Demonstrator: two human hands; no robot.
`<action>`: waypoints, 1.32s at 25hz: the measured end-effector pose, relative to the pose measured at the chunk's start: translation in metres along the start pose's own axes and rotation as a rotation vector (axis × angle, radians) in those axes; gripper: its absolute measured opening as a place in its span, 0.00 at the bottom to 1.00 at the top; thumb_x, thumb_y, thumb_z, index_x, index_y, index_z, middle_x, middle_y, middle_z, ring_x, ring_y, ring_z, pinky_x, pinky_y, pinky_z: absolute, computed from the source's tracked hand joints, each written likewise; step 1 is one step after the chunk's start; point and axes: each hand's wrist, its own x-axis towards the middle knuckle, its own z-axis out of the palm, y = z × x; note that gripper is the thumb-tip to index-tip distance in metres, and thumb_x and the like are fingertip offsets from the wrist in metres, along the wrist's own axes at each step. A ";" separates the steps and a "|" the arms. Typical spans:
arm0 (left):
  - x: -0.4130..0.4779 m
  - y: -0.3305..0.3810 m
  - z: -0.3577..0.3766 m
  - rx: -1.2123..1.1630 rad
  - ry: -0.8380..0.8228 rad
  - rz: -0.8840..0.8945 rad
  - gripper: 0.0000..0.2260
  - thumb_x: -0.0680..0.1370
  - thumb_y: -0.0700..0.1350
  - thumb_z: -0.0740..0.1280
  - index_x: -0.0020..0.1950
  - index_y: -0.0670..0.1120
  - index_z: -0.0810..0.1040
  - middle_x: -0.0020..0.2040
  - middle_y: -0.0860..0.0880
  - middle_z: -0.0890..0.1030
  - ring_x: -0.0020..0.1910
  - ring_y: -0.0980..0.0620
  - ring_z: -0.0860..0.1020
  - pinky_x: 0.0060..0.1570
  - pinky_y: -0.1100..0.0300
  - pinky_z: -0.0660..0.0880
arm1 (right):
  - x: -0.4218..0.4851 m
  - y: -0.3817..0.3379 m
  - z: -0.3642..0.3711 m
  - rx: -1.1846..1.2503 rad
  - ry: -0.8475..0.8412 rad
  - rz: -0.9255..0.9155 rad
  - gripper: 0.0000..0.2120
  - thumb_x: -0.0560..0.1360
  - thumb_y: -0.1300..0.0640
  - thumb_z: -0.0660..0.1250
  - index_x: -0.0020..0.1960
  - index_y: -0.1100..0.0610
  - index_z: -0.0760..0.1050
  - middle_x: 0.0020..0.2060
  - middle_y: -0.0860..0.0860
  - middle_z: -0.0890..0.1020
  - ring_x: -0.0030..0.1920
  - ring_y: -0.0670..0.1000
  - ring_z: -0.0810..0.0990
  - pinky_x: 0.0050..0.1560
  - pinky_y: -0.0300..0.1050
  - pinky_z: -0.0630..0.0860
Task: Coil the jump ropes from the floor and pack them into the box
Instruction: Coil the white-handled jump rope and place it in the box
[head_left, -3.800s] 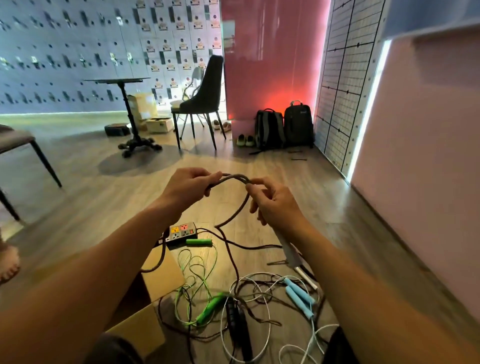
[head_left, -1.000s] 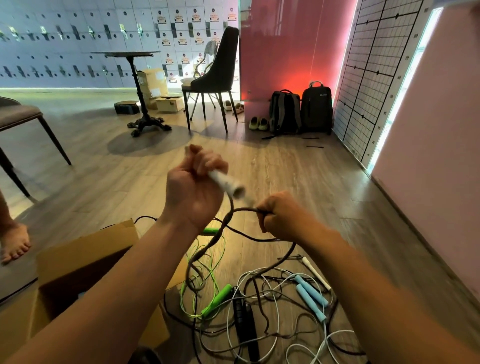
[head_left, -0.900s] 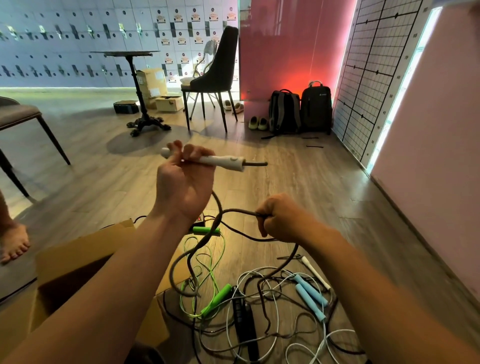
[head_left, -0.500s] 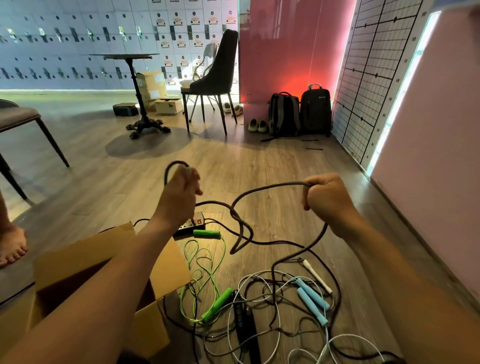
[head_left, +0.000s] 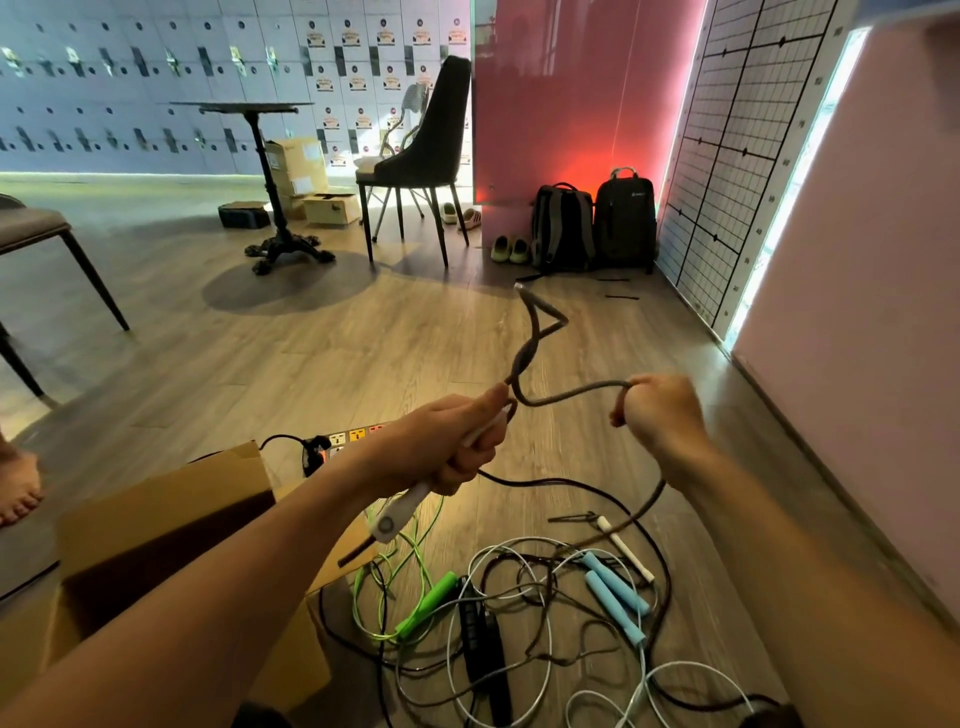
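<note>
Two hands work one dark jump rope (head_left: 569, 396) above a tangle on the floor: the left hand (head_left: 462, 449) grips the rope's white handle (head_left: 397, 514) and pinches a twisted loop that stands up beyond its thumb, while the right hand (head_left: 660, 413) is fisted around the cord a short way to the side. From the right fist the cord drops to the floor and runs into the heap below both hands, where a green rope (head_left: 428, 603), a pair of blue handles (head_left: 615, 595) and black handles (head_left: 480, 631) lie crossed among other cords. The open cardboard box (head_left: 156, 499) sits under the left forearm, its interior in shadow, with no rope visible inside. The likeliest trouble from here is a snag: the trailing length passes through the other ropes, so drawing in the next turn could drag them up or tighten a knot. The kinked loop above the left hand could also spring loose if the pinch slackens, undoing the coil just begun.
</note>
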 end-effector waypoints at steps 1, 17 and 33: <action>0.001 0.001 0.002 -0.057 0.001 0.004 0.22 0.79 0.66 0.54 0.35 0.49 0.64 0.27 0.53 0.61 0.24 0.56 0.55 0.20 0.66 0.56 | -0.003 0.003 0.007 -0.144 -0.138 -0.092 0.14 0.74 0.69 0.59 0.37 0.56 0.79 0.37 0.54 0.81 0.42 0.54 0.80 0.39 0.48 0.76; 0.012 -0.011 0.002 0.807 0.550 0.120 0.17 0.84 0.57 0.50 0.44 0.54 0.74 0.35 0.56 0.75 0.35 0.53 0.73 0.33 0.59 0.65 | -0.047 -0.040 0.043 0.433 -0.548 -0.013 0.14 0.79 0.47 0.66 0.58 0.56 0.78 0.41 0.50 0.78 0.39 0.47 0.75 0.37 0.39 0.72; 0.002 -0.005 -0.003 0.702 0.422 -0.072 0.19 0.83 0.57 0.54 0.41 0.45 0.70 0.35 0.50 0.70 0.33 0.53 0.66 0.36 0.56 0.66 | -0.010 -0.016 0.025 -0.175 -0.092 -0.712 0.09 0.80 0.52 0.66 0.51 0.57 0.81 0.39 0.47 0.79 0.37 0.41 0.75 0.38 0.38 0.71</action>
